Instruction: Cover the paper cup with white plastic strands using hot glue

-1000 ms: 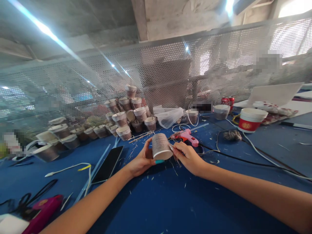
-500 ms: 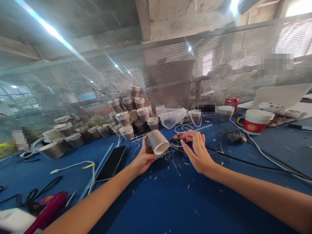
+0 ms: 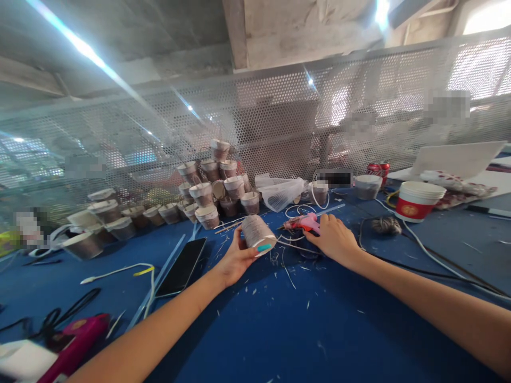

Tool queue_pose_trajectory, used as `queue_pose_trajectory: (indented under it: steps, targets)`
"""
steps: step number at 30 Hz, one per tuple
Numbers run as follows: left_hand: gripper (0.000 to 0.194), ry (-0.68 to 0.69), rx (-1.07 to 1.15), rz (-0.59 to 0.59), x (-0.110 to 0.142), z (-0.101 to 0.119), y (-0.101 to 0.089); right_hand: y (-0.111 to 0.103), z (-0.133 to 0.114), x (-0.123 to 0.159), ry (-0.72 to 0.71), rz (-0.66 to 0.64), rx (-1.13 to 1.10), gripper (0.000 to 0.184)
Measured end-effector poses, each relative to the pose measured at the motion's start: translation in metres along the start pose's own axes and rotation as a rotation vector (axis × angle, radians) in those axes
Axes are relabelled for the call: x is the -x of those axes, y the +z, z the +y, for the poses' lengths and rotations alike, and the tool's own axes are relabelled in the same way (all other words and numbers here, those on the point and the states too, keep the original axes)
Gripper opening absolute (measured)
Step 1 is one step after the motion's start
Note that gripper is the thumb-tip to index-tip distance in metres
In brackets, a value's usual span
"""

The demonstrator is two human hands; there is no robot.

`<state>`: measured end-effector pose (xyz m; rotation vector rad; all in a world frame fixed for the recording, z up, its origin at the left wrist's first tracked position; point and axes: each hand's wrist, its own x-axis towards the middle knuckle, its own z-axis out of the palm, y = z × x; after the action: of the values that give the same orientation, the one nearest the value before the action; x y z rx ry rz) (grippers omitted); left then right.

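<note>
My left hand (image 3: pixel 235 260) is closed around a paper cup (image 3: pixel 257 232) wrapped in grey-brown cord, tilted with its white opening towards me and to the right. The thumb, with a turquoise nail, presses at its rim. To the right, my right hand (image 3: pixel 335 238) grips the rear of a pink hot glue gun (image 3: pixel 300 222), whose nozzle points left at the cup with a small gap between. Part of its handle is hidden by my fingers. White cord (image 3: pixel 293 244) lies beneath the glue gun.
Wrapped cups (image 3: pixel 202 194) are stacked at the back. A phone (image 3: pixel 182 266) and a magenta glue gun (image 3: pixel 77 340) lie left. White-and-red paper cups (image 3: pixel 417 201), a ball of grey yarn (image 3: pixel 385 225) and a red can (image 3: pixel 379 171) stand right. Scraps dot the blue table (image 3: pixel 287 330).
My right hand has shifted right and back along the pink glue gun, with more of its body now showing. My left hand has turned the cup slightly, and its thumb has risen onto the rim.
</note>
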<state>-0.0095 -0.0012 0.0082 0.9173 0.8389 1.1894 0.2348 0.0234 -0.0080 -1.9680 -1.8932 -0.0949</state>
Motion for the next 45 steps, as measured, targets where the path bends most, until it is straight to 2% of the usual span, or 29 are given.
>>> queue_pose_trajectory:
  steps: [7, 10, 13, 18, 21, 29, 45]
  targets:
    - [0.095, 0.086, -0.065, -0.010, -0.001, -0.002, -0.002, -0.009, -0.003, 0.000, 0.083, -0.059, -0.097, 0.042]
    - [0.097, 0.110, -0.079, 0.010, -0.002, -0.004, -0.003, -0.014, -0.001, -0.001, 0.128, -0.021, -0.209, 0.044]
    - [0.099, 0.118, -0.080, 0.026, -0.004, -0.005, -0.004, -0.012, 0.001, -0.002, 0.086, 0.129, -0.308, 0.045]
    - [0.098, 0.124, -0.055, 0.073, -0.006, -0.006, -0.004, -0.001, 0.000, 0.003, -0.123, 0.446, -0.441, 0.032]
    - [0.095, 0.113, -0.036, 0.069, -0.008, -0.007, -0.006, 0.003, -0.003, 0.006, -0.216, 0.527, -0.516, 0.031]
    - [0.085, 0.118, -0.027, 0.102, -0.012, -0.009, -0.006, 0.007, -0.004, 0.010, -0.370, 0.538, -0.553, 0.028]
    - [0.085, 0.117, -0.026, 0.086, -0.011, -0.008, -0.002, 0.005, -0.006, 0.014, -0.437, 0.534, -0.492, 0.028]
